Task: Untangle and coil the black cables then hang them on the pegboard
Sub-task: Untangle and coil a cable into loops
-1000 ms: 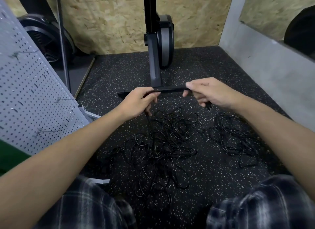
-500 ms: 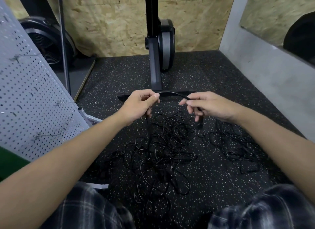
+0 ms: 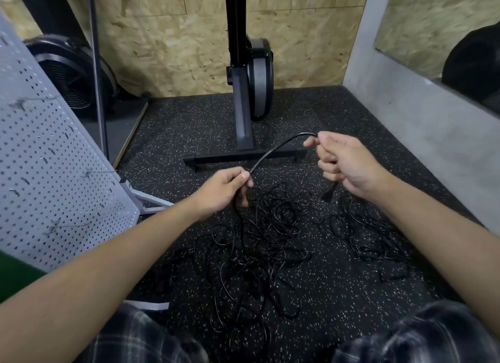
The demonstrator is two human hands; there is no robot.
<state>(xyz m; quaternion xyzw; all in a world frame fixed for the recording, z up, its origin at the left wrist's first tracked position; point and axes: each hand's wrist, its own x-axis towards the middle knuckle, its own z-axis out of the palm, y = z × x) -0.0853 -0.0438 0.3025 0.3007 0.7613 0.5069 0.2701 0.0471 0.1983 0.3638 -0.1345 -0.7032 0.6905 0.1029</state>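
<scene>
The left hand (image 3: 224, 189) and right hand (image 3: 346, 168) each pinch one black cable (image 3: 273, 153) above the tangle (image 3: 259, 241) on the floor (image 3: 338, 295). Its held stretch slants upward from left hand to right (plug (image 3: 326, 195) dangling below).

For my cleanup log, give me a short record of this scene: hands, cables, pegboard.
left hand: pinches held cable
right hand: grips same cable; plug end dangles below
large tangle: on floor, below both hands
smaller pile: on floor, right of the tangle
pegboard: at left, no cable hung in view
</scene>
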